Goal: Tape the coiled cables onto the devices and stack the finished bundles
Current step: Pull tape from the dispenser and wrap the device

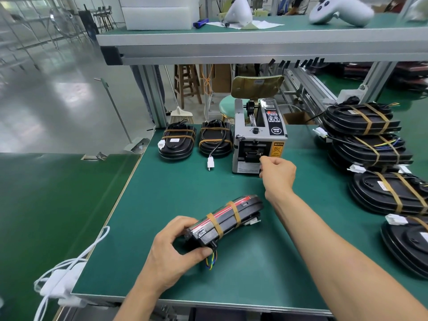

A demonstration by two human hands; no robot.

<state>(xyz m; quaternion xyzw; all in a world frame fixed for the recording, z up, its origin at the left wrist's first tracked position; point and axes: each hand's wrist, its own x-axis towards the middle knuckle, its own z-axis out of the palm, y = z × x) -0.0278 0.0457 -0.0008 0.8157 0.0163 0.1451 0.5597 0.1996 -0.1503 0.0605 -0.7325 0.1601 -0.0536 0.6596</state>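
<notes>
Left hand (172,247) is gripping the near end of a black device (225,220), fingers and thumb curled round it, holding it tilted on its edge on the green surface (162,193); two tan tape bands (235,214) are wrapping the device just beyond the fingers, a white connector (253,221) is poking out at its far end, and coloured wires (212,260) are hanging just below the thumb. Right hand (278,172) is reaching well ahead of the left hand, fingers curled at the outlet of the grey tape dispenser (259,135); whether it is pinching a strip of tape cannot be told. Left of the right hand and beside the dispenser, two taped bundles (177,143) are lying flat side by side, the nearer one trailing a cable with a white plug (210,163). Right of the right hand, a row of finished bundles (363,121) is resting overlapped along the surface edge, each one bound with tan tape. Far left of the left hand, a white cable (69,262) is draping over the surface edge. Above both hands, a shelf (254,40) is carrying white foam blocks (159,15) and a white controller (340,11).
</notes>
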